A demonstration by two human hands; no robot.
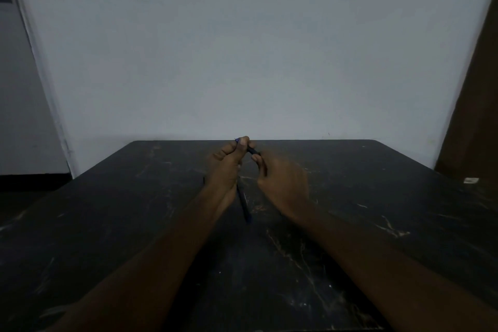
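The pen [244,206] is held above the tabletop [107,210], at the centre of the frame. It is gripped in the left hand [225,167], whose fingers [229,149] are curled round the upper part of the barrel. The long axis of the pen runs from the blue tip [237,140], at the far end above the thumb, down and slightly to the right, to the rear end below the wrist.

A short dark piece, judged to be the cap [254,151], is pinched between the thumb and fingers of the right hand [283,183]. It lies just to the right of the tip and slightly below it. The cap and the tip appear close but apart. The right hand is the nearer one to the cap; the left hand is the nearer one to the tip.

For the coming move, the open end of the cap is to be aligned with the tip along the axis of the pen.

The middle of the barrel is hidden by the left hand. The right fingertips are covered by the back of the hand. It cannot be determined which way the cap opening faces, as the scene is dim and the right hand is blurred.
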